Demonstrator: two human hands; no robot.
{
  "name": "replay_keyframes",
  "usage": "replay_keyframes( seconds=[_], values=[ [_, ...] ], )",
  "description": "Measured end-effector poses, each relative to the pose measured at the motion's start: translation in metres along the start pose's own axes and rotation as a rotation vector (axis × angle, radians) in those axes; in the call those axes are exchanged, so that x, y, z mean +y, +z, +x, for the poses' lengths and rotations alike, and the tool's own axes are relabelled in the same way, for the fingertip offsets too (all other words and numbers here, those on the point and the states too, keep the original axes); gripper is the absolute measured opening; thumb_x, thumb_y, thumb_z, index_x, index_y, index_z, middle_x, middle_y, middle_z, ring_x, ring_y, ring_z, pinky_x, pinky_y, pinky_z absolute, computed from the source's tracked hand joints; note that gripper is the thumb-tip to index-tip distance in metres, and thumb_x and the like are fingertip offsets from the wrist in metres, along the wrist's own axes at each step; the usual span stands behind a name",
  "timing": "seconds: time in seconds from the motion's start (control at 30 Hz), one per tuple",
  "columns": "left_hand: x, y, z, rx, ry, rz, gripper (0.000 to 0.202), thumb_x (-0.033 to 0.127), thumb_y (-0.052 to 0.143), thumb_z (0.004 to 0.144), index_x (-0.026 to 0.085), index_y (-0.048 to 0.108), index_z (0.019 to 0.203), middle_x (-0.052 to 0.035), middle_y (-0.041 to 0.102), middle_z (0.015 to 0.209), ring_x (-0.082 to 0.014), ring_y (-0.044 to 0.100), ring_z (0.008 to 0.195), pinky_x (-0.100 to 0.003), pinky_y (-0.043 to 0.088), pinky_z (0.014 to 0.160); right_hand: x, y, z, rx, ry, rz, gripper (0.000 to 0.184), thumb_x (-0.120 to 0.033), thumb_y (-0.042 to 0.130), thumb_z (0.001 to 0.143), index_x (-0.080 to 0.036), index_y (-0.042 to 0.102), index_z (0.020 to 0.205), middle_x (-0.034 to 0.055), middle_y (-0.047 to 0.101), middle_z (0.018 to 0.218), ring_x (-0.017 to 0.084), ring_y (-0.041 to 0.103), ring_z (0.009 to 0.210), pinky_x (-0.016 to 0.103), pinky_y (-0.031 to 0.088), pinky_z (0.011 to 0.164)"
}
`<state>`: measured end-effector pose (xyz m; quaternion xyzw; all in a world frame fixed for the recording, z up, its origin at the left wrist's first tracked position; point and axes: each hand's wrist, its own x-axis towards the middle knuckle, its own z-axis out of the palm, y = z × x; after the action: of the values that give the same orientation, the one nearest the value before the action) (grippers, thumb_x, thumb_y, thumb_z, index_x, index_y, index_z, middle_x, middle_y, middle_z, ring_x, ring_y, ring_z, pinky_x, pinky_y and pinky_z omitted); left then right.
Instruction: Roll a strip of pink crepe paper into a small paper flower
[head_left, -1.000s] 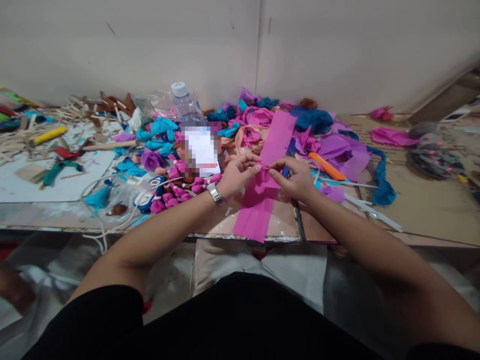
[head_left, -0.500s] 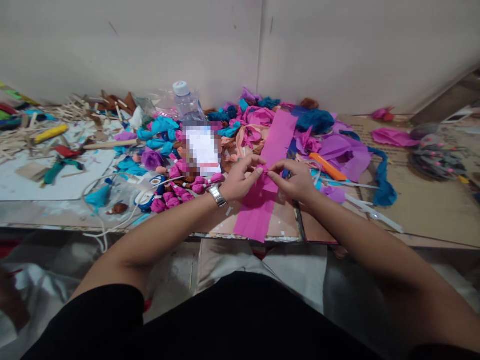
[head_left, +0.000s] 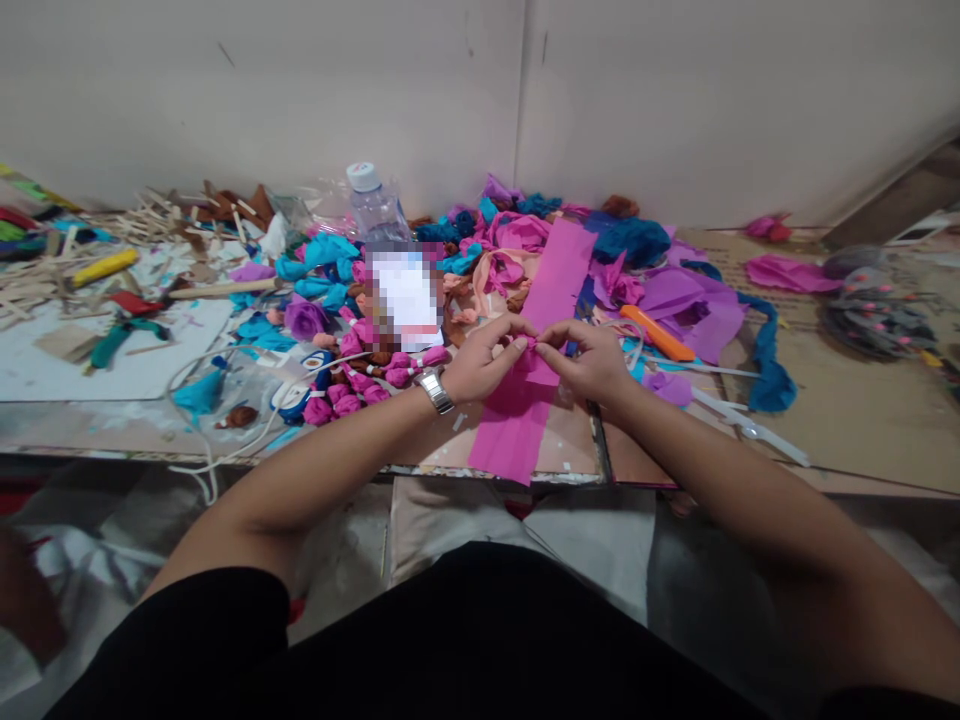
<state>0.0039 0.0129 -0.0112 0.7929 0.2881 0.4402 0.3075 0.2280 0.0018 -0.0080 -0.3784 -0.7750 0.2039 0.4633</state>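
A long strip of bright pink crepe paper [head_left: 510, 430] lies slantwise over the table, its lower end at the front edge. Above its middle, my left hand [head_left: 491, 358] pinches a small crumpled piece of pink crepe paper [head_left: 530, 345] between thumb and fingers. From the other side my right hand [head_left: 585, 355] grips the same piece, fingertips almost meeting the left ones. The fingers hide most of this piece. Left of my left wrist sit several small pink paper bundles [head_left: 345, 402] bound with white bands.
An orange cutter [head_left: 658, 335] and white-handled scissors [head_left: 750, 430] lie right of my hands. Behind stands a plastic bottle [head_left: 375, 205] near a blurred-out bright rectangle [head_left: 407, 295]. Green-handled pliers [head_left: 120, 340], a white cord [head_left: 191, 445] and wooden sticks [head_left: 161, 215] are at left.
Both hands stay in nearly the same place, with only slight finger movement at the crumpled pink paper. The strip and the other things have not visibly moved.
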Motion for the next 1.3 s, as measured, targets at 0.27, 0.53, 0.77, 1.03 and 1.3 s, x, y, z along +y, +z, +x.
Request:
replay_keyframes(
  seconds=[0.27, 0.53, 0.77, 1.03, 1.3],
  values=[
    [0.0, 0.003, 0.001, 0.014, -0.05, -0.044, 0.037, 0.054, 0.06, 0.105, 0.02, 0.069, 0.118, -0.0085, 0.073, 0.113, -0.0206, 0.068, 0.103, -0.036, 0.053, 0.094, -0.001, 0.001, 0.0, 0.009, 0.022, 0.056, 0.022, -0.047, 0.076, 0.097, -0.025, 0.073, 0.099, 0.0007, 0.074, 0.082, 0.018, 0.069, 0.074, 0.033, 0.055, 0.072],
    [-0.004, 0.004, 0.007, 0.271, -0.32, -0.326, 0.043, 0.062, 0.074, 0.095, 0.024, 0.077, 0.113, -0.0068, 0.074, 0.104, -0.0179, 0.065, 0.088, -0.031, 0.053, 0.075, -0.004, -0.007, 0.005, -0.021, 0.067, 0.099, 0.055, -0.077, 0.07, 0.091, -0.023, 0.063, 0.083, 0.0016, 0.066, 0.074, 0.017, 0.06, 0.067, 0.032, 0.048, 0.065],
    [-0.013, 0.012, 0.006, 0.271, -0.383, -0.497, 0.042, 0.056, 0.082, 0.09, 0.021, 0.072, 0.111, -0.0012, 0.069, 0.089, -0.0109, 0.059, 0.072, -0.025, 0.049, 0.066, -0.015, -0.003, 0.001, -0.166, 0.048, 0.019, 0.055, -0.073, 0.077, 0.088, -0.021, 0.069, 0.073, 0.0007, 0.069, 0.064, 0.014, 0.057, 0.056, 0.028, 0.04, 0.056],
    [-0.018, 0.013, 0.004, 0.215, -0.381, -0.55, 0.04, 0.054, 0.078, 0.093, 0.022, 0.068, 0.114, -0.0018, 0.07, 0.092, -0.0129, 0.065, 0.079, -0.029, 0.058, 0.074, -0.013, -0.002, -0.002, -0.022, 0.021, -0.045, 0.05, -0.058, 0.068, 0.099, -0.021, 0.065, 0.066, -0.0012, 0.062, 0.058, 0.013, 0.052, 0.054, 0.028, 0.038, 0.055],
    [-0.017, 0.011, 0.004, 0.178, -0.349, -0.573, 0.045, 0.062, 0.077, 0.093, 0.024, 0.067, 0.115, -0.002, 0.069, 0.096, -0.0128, 0.063, 0.079, -0.029, 0.057, 0.074, -0.008, -0.006, 0.0, -0.004, 0.073, 0.034, 0.053, -0.062, 0.068, 0.096, -0.02, 0.063, 0.064, -0.0022, 0.056, 0.055, 0.013, 0.048, 0.053, 0.029, 0.035, 0.054]
  ],
)
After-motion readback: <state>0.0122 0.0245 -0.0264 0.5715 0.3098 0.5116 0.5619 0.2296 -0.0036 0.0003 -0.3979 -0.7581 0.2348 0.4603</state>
